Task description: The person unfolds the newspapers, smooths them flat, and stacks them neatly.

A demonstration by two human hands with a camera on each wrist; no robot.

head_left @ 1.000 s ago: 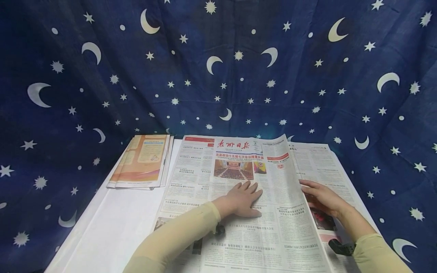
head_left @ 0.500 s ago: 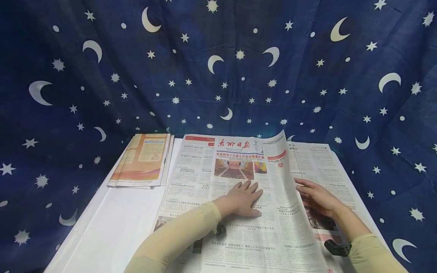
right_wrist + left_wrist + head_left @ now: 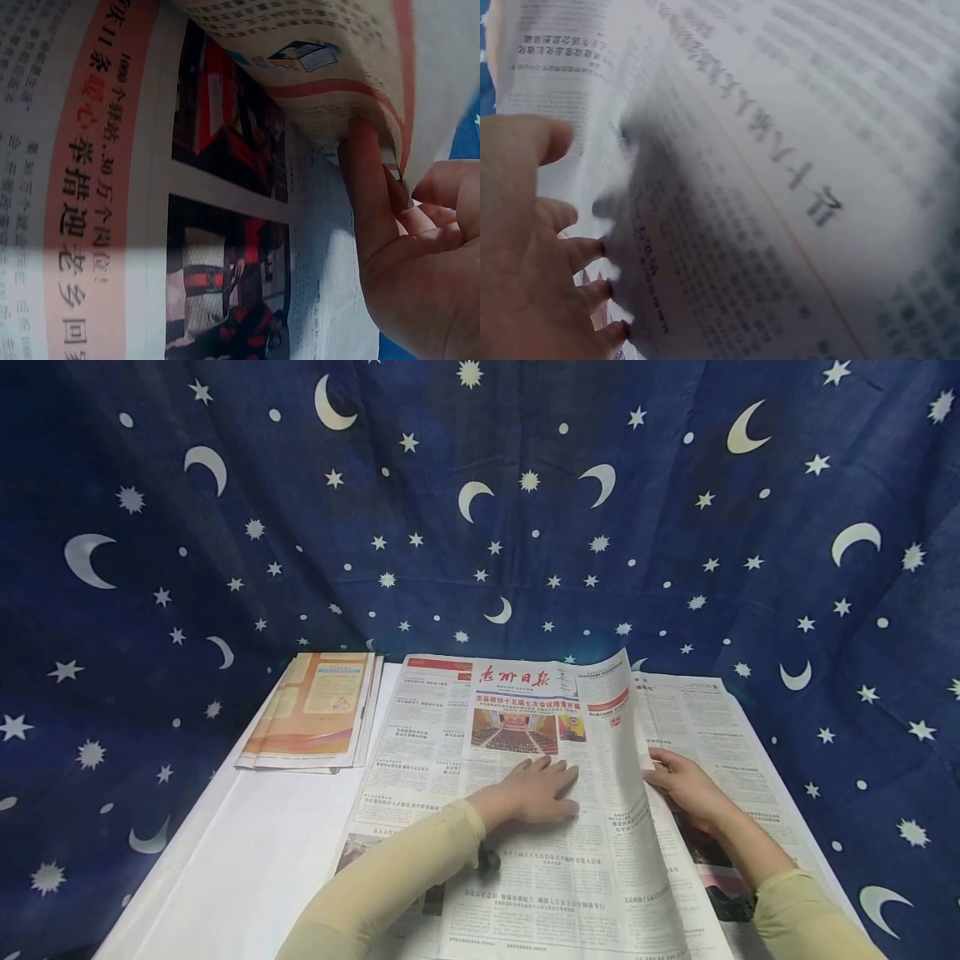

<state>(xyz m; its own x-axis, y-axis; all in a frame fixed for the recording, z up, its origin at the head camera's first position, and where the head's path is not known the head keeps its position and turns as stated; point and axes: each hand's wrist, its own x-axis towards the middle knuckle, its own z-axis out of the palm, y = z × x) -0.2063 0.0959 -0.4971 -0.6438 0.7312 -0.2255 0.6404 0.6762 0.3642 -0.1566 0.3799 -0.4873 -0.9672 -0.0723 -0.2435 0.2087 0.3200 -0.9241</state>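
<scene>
A large newspaper lies spread over the table, its front page showing a red masthead and a photo of a hall. On the middle of that page my left hand rests with the fingers spread. At the right edge, my right hand pinches a raised sheet between thumb and fingers. The right wrist view shows the lifted page curving up from the page below, which carries a pink headline band and photos. In the left wrist view a blurred fold of paper covers much of the frame.
At the back left of the white table lies a small stack of folded papers with an orange cover. A dark blue curtain with moons and stars hangs behind. Dark wrist cameras sit on both wrists.
My right hand has moved slightly left and now grips the sheet's edge. The front page's lower right edge has shifted left, baring another sheet beneath. My left hand stays in place.
</scene>
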